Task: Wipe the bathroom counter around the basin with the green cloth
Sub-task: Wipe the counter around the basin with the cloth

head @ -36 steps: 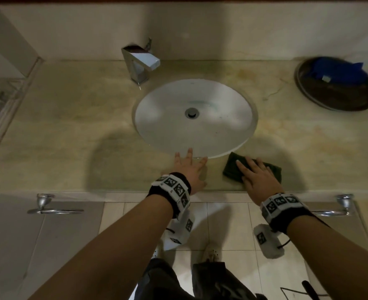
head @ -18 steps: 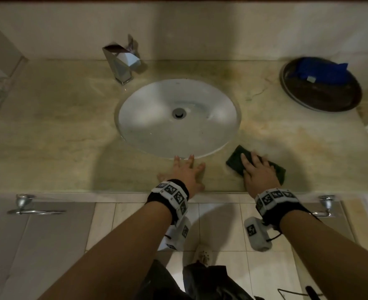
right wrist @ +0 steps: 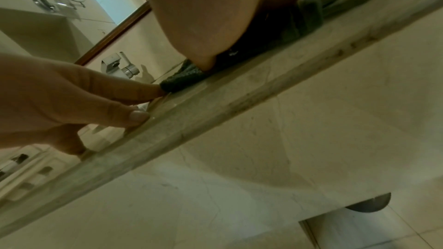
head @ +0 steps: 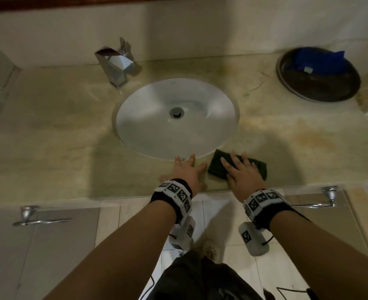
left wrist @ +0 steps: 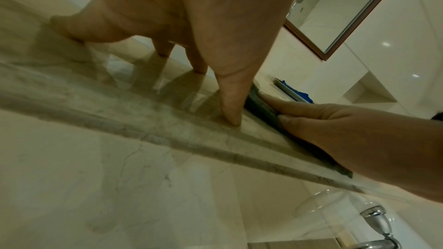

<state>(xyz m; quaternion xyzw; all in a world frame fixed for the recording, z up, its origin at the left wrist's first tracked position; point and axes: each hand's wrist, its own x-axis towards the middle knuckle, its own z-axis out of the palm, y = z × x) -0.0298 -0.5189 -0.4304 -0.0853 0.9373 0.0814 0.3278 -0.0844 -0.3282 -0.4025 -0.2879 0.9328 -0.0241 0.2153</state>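
A dark green cloth (head: 257, 168) lies folded on the beige marble counter (head: 49, 135), just right of the front rim of the white oval basin (head: 157, 118). My right hand (head: 241, 172) presses flat on the cloth with straight, spread fingers. The cloth (right wrist: 182, 80) pokes out from under that palm in the right wrist view. My left hand (head: 187, 169) rests flat on the bare counter at the basin's front rim, fingers spread, right beside the cloth's left edge. In the left wrist view the left hand's fingertips (left wrist: 231, 118) touch the stone next to the cloth (left wrist: 261, 107).
A chrome tap (head: 116, 63) stands behind the basin at the left. A dark round tray (head: 321, 89) holding a blue cloth (head: 317, 59) sits at the back right corner. Towel-rail brackets (head: 328, 195) stick out below the counter's front edge.
The cloth and my right hand slid right, then back left to beside my left hand. The left hand has stayed at the basin's front rim.
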